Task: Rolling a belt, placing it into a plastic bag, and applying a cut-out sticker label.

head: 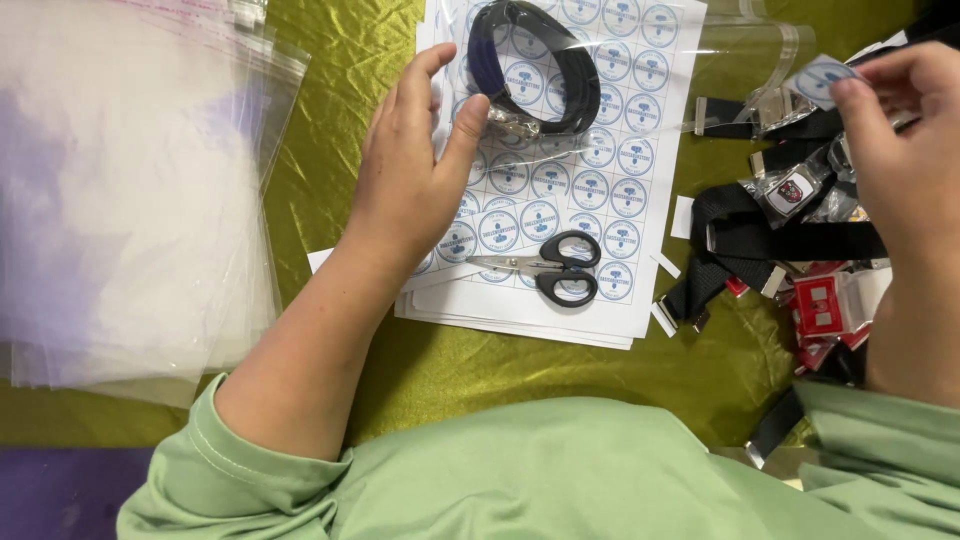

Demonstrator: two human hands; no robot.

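Here, in the head view, the left hand [410, 175] lies flat and loose, holding nothing; its fingers press down on the clear plastic bag [620, 90] at about 12 o'clock on the table. Inside that bag sits a coiled black belt with a small metal end [535, 65]. The bag rests on a stack of white paper sheets printed with round blue stickers [590, 205]. The right hand [905, 150], at 2 o'clock, pinches one round blue and white sticker [822, 80] between thumb and fingertips.

To do this well, I think the left hand should keep the bag flat and smooth, and the sticker should be held by its edge so the sticky side stays clean.

Small black-handled scissors [550, 268] lie on the sheets at 6 o'clock from the bag. A heap of black straps with red and white tags [790, 240] is at 3 o'clock. A pile of empty clear bags [130, 190] waits at 9 o'clock on the shiny green cloth [320, 200]
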